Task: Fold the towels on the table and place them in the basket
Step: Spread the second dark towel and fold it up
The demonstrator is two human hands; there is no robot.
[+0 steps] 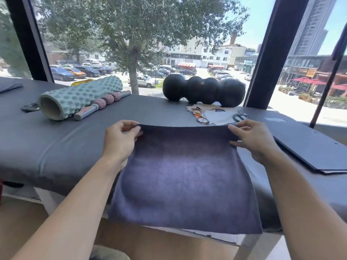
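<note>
- At the far left edge, a dark folded cloth lies on the grey table, partly cut off by the frame.
- A pale green foam roller with a knobbed surface lies on its side, its hollow end facing the camera; a small dark flat object sits just left of it.
- A massage stick with pink ridged wheels lies just beside the roller, on its right.
- The left hand pinches the towel's far left corner between thumb and fingers.
- The dark purple towel is held stretched between both hands, its far edge lifted and taut, its near part hanging over the table's front edge.
- Behind it, a black three-lobed roller rests by the window, with glasses and papers in front of it.
- The right hand pinches the towel's far right corner.
- Scissors lie near that hand.
- A flat dark board lies on the table at the right.
</note>
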